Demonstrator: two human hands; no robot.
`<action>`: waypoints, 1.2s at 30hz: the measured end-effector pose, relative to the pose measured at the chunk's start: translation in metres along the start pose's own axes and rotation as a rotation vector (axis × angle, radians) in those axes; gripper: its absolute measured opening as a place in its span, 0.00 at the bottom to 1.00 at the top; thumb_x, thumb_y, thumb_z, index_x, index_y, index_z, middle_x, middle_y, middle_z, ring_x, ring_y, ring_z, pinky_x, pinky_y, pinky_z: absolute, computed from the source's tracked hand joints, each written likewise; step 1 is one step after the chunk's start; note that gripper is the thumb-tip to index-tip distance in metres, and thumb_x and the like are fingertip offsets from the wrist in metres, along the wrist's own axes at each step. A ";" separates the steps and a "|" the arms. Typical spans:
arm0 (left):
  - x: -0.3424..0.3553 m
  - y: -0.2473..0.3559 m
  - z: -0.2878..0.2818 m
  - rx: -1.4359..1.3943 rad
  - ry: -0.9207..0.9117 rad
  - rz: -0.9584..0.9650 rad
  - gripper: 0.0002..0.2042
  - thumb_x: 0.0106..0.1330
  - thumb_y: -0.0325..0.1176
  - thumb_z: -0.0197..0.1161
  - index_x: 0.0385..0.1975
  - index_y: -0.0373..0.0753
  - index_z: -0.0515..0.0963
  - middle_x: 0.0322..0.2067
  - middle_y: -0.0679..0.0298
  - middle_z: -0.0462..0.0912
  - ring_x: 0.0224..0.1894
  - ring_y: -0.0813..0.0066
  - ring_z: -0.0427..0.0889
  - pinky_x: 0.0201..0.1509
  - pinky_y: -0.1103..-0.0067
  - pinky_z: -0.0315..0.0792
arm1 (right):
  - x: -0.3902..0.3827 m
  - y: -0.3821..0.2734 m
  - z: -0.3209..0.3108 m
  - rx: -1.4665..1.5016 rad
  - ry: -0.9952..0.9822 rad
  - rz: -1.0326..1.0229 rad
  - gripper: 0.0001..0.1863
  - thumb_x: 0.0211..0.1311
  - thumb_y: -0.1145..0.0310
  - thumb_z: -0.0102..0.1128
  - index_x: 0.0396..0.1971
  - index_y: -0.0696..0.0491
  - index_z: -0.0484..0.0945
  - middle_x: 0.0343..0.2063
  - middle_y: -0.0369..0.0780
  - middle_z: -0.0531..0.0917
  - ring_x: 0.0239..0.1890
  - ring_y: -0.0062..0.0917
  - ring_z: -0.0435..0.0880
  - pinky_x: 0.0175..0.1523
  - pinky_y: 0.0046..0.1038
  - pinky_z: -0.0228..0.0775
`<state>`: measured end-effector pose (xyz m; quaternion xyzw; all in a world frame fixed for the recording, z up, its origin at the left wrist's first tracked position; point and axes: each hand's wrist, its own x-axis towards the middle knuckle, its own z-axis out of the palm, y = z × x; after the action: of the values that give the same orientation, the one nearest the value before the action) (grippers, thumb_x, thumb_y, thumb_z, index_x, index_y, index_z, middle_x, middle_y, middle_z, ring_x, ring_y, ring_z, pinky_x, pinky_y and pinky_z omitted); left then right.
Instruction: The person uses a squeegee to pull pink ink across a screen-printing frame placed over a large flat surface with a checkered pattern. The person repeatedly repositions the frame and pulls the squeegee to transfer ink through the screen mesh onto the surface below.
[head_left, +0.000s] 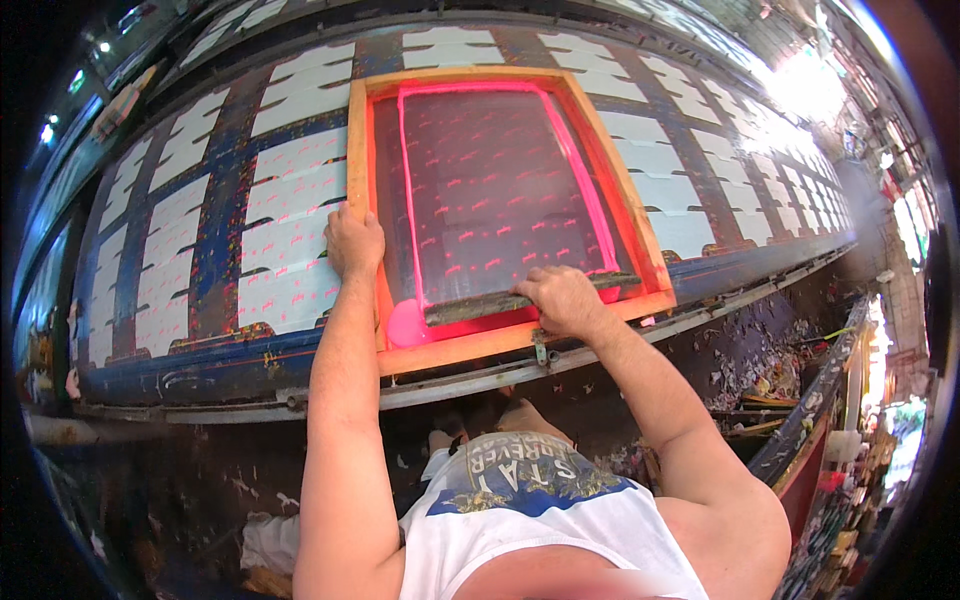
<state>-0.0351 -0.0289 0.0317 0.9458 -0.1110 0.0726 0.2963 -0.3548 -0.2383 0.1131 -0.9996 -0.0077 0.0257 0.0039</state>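
Observation:
A wooden-framed printing screen (pixel 490 190) lies on the long table, its mesh dark with rows of small pink marks. My left hand (pixel 355 243) grips the left rail of the frame (pixel 358 150). At the near end of the mesh, my right hand (pixel 563 300) is closed on a long dark squeegee (pixel 470 306) that spans most of the screen's width. Bright pink ink (pixel 407 323) pools by the squeegee's left end. Pink streaks run along both sides of the mesh.
White fabric pieces (pixel 165 240) lie in columns across the table, those left of the screen bearing pink prints. A metal rail (pixel 440 397) follows the table's near edge. Scraps and sticks (pixel 770 390) litter a trough at the right. A white cloth (pixel 270 543) lies low at left.

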 end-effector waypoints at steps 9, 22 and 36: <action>0.000 0.004 -0.001 0.079 0.015 -0.014 0.27 0.77 0.47 0.67 0.68 0.35 0.77 0.60 0.44 0.85 0.64 0.40 0.85 0.69 0.52 0.81 | -0.038 -0.014 0.016 0.147 0.198 -0.101 0.32 0.66 0.43 0.75 0.59 0.52 0.88 0.48 0.47 0.87 0.54 0.46 0.86 0.62 0.47 0.79; 0.001 0.020 0.001 0.374 0.040 -0.144 0.29 0.79 0.59 0.64 0.51 0.31 0.86 0.50 0.42 0.91 0.55 0.39 0.91 0.60 0.48 0.83 | -0.102 0.161 0.001 0.428 0.473 -0.028 0.20 0.65 0.66 0.79 0.54 0.57 0.90 0.56 0.48 0.90 0.62 0.46 0.86 0.69 0.46 0.78; 0.014 0.001 0.007 0.262 -0.008 -0.195 0.26 0.76 0.56 0.71 0.47 0.32 0.86 0.48 0.42 0.90 0.52 0.36 0.89 0.58 0.48 0.81 | -0.067 0.274 0.053 0.439 0.400 0.634 0.47 0.60 0.69 0.82 0.78 0.59 0.70 0.65 0.54 0.84 0.67 0.53 0.81 0.73 0.48 0.75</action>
<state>-0.0215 -0.0362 0.0298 0.9829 -0.0095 0.0537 0.1757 -0.4200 -0.5129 0.0614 -0.9133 0.3063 -0.1677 0.2097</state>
